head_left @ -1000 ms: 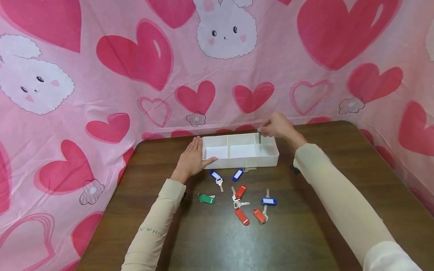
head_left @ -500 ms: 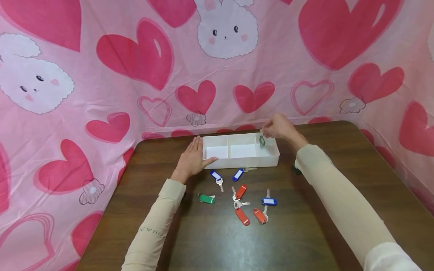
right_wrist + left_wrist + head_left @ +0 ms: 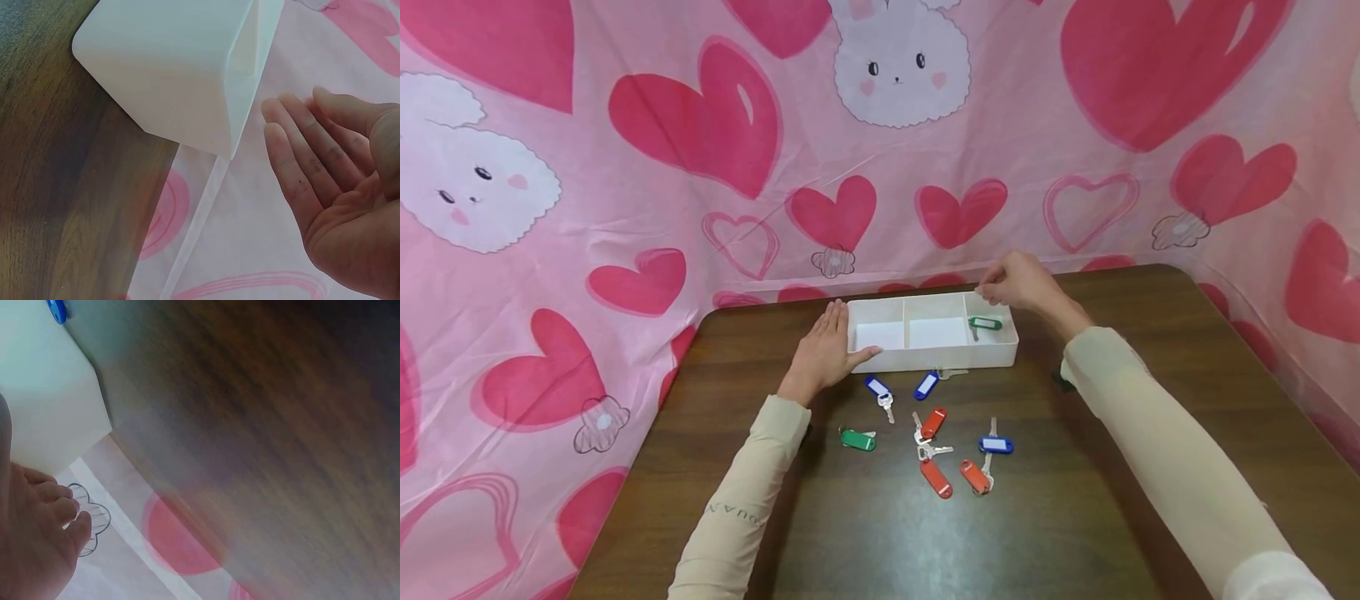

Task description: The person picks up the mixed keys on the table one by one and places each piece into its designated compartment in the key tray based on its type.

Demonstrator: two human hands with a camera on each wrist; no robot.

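A white box (image 3: 932, 358) with three compartments stands at the table's far side. My left hand (image 3: 826, 352) rests against its left end, fingers straight and thumb over the front rim. Above the right compartment hovers my right hand (image 3: 1017, 282); in the right wrist view its fingers (image 3: 312, 144) are loosely bent and hold nothing. Inside that compartment lies a green key tag (image 3: 985, 322) with its key. In front of the box lie a second green tag (image 3: 857, 440), blue tags (image 3: 927, 385) and red tags (image 3: 936, 479), all with keys.
The brown wooden table (image 3: 880, 542) carries everything. A pink cloth (image 3: 880, 225) with hearts and rabbits hangs close behind its far edge and along the sides. The box's dividers (image 3: 905, 323) rise between the compartments.
The green key tag has left my right hand's fingers and dropped into the right compartment, where it lies flat. My left hand has stayed in place.
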